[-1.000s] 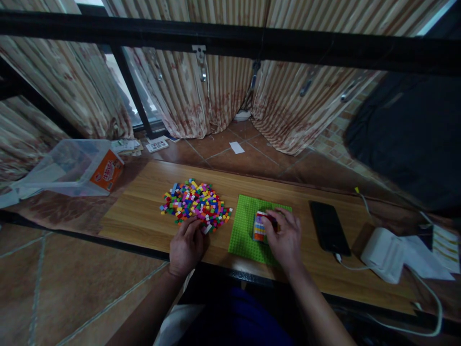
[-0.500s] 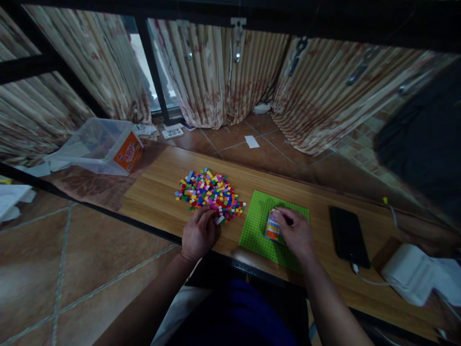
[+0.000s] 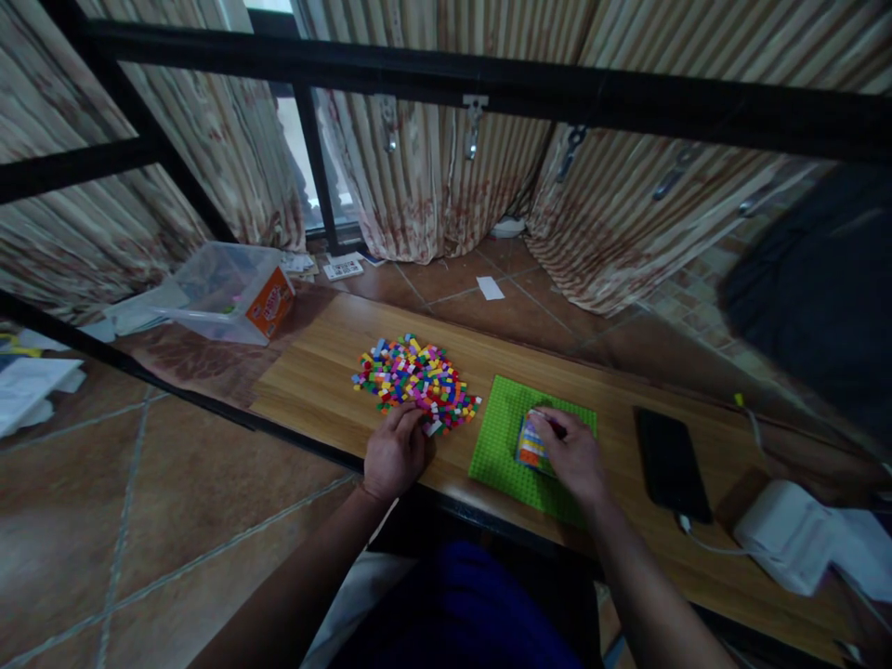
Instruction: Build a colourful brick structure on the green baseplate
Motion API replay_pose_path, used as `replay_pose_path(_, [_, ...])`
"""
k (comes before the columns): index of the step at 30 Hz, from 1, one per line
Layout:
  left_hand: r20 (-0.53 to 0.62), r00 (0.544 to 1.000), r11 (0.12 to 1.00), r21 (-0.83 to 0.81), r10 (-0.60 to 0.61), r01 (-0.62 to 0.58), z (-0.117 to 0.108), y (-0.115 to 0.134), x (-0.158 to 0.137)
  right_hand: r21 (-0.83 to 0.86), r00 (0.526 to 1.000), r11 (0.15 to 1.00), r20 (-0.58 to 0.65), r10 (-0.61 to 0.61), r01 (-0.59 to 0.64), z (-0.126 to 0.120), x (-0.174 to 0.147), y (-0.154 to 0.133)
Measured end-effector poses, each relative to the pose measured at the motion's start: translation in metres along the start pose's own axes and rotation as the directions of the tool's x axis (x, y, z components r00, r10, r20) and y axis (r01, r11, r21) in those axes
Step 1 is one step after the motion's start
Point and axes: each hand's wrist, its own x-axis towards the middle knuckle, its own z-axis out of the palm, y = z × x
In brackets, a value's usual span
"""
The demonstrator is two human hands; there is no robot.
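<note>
A loose pile of small colourful toy building bricks [image 3: 411, 372] lies on the wooden tabletop. My left hand [image 3: 395, 452] is at the pile's near edge, with its fingers drawn together in a pinch. Whatever may be between those fingertips is hidden. To the right is a green studded baseplate [image 3: 493, 455]. On it sits a small block of stacked bricks [image 3: 531, 448] with orange, yellow, white and bluish rows. My right hand [image 3: 572, 457] reaches over the plate, thumb and fingers closed on the far end of this block, partly covering it.
A black phone [image 3: 673, 463] with a white cable lies right of the baseplate, near a white box-shaped object [image 3: 784, 534]. A clear plastic bin [image 3: 223, 290] with an orange label stands at the left. Black metal bars [image 3: 446, 79] cross in front of curtains.
The head view has tilted up slightly, so the scene sits a little lower. Both hands keep nearly the same places, left at the pile and right on the brick block.
</note>
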Motion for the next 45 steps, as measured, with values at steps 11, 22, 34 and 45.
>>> replay_pose_path(11, [-0.008,1.000,1.000,-0.006,0.015,-0.015,0.000,-0.001,0.000,0.105,0.934,0.990,-0.353,-0.051,0.094,-0.021,-0.032,-0.042])
replay_pose_path(22, [-0.020,0.999,0.999,0.008,0.032,-0.032,0.001,-0.002,-0.001,0.094,0.934,0.937,0.088,-0.346,0.338,0.065,-0.060,-0.082])
replay_pose_path(34, [-0.021,0.999,0.999,-0.026,0.035,-0.035,0.001,-0.004,-0.002,-0.106,0.844,0.847,0.209,-0.493,0.521,0.091,-0.035,-0.099])
replay_pose_path(45, [-0.007,0.999,0.998,-0.041,0.053,-0.053,-0.003,-0.002,-0.002,-0.131,0.817,0.815,0.230,-0.529,0.565,0.090,-0.027,-0.097])
